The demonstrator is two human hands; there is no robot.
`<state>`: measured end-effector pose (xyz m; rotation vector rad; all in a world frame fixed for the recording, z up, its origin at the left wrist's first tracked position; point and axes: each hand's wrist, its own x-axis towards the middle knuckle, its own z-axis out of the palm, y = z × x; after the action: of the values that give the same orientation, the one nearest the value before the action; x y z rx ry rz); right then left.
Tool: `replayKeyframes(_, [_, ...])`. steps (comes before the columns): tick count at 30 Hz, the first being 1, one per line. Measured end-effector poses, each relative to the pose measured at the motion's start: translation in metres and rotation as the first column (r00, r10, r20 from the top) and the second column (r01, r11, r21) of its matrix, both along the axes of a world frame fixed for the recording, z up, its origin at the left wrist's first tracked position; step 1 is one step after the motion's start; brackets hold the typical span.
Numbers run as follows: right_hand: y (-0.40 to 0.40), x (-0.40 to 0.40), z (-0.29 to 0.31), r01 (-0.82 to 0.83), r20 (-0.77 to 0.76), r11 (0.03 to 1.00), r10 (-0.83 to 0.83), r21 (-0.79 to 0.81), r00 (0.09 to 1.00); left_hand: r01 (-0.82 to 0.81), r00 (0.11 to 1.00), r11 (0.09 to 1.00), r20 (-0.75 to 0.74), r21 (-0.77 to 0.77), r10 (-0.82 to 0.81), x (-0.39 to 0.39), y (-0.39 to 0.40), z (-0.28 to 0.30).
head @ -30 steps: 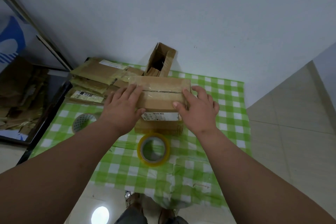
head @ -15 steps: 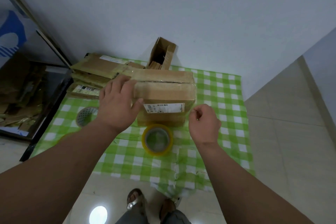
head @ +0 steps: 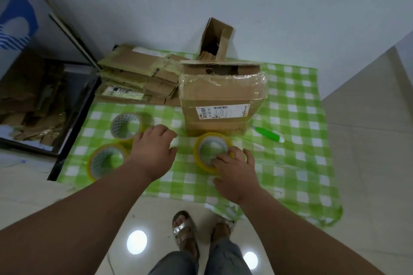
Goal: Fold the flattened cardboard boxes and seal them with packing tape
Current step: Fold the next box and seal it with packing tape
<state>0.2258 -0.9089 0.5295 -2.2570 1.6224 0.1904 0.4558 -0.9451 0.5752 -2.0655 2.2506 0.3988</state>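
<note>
Gripping tape roll [head: 211,152], right hand [head: 237,173], beside box [head: 221,105]

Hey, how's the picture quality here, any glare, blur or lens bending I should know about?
Head view: two round lamp reflections glare on the glossy floor; wide-angle bending curves the forearms and room edges; the left hand is slightly motion-blurred; the right hand on the tape roll and the box label are soft, its print unreadable.
</note>
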Motion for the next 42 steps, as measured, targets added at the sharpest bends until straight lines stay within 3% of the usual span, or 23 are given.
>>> replayKeyframes(4, [-0.004,0.009,0.004,0.046,-0.008,0.999,-0.047,-0.025,0.999,-0.012,1.000,0.985,-0.013,0.170,0.014,-0.003,0.004,-0.003])
replayKeyframes(8, [-0.013,0.008,0.016,0.170,0.171,0.979,-0.188,0.114,0.967,-0.075,0.973,0.948,-0.187,0.311,0.138,-0.007,0.002,0.000])
replayKeyframes(10, [-0.018,0.007,0.029,0.225,0.281,0.947,-0.286,0.231,0.916,-0.124,0.896,0.920,-0.356,0.372,0.265,-0.011,-0.002,0.004])
replayKeyframes(13, [-0.025,0.006,0.056,0.212,0.416,0.917,-0.348,0.339,0.840,-0.192,0.693,0.855,-0.550,0.481,0.466,-0.015,-0.008,0.016])
replayKeyframes(16, [-0.030,0.004,0.082,0.174,0.525,0.868,-0.429,0.465,0.736,-0.217,0.564,0.809,-0.607,0.546,0.560,-0.016,-0.017,0.032])
replayKeyframes(19, [-0.034,0.004,0.100,0.158,0.585,0.834,-0.493,0.529,0.644,-0.230,0.506,0.789,-0.623,0.569,0.596,-0.014,-0.022,0.046])
replayKeyframes(26, [-0.043,0.008,0.131,0.112,0.700,0.828,-0.529,0.549,0.479,-0.333,0.542,0.849,-0.653,0.411,0.529,-0.010,-0.027,0.077])
replayKeyframes(30, [-0.050,0.012,0.147,0.122,0.736,0.849,-0.510,0.515,0.445,-0.346,0.574,0.880,-0.669,0.326,0.473,-0.007,-0.035,0.098])
replayKeyframes(35, [-0.063,0.012,0.175,0.089,0.793,0.919,-0.377,0.384,0.479,-0.335,0.641,0.919,-0.664,0.209,0.384,-0.005,-0.050,0.125])
replayKeyframes(42, [-0.092,-0.007,0.206,0.148,0.772,0.975,-0.220,0.163,0.597,-0.386,0.438,0.893,-0.807,0.230,0.397,-0.011,-0.076,0.148])
